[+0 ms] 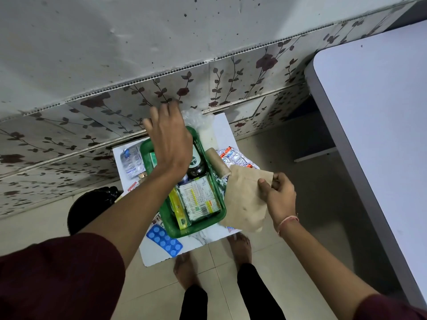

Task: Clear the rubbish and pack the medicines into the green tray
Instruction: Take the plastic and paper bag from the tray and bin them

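Left hand outstretched above green tray, fingers spread wide, right hand pinching brown paper bag

- Dim, flat indoor light, cool and greyish; no clear source shows.
- Soft shadow under the grey table.
- Strong wide-angle bending at the edges curves the wall tiles.
- The left hand is slightly motion-blurred.
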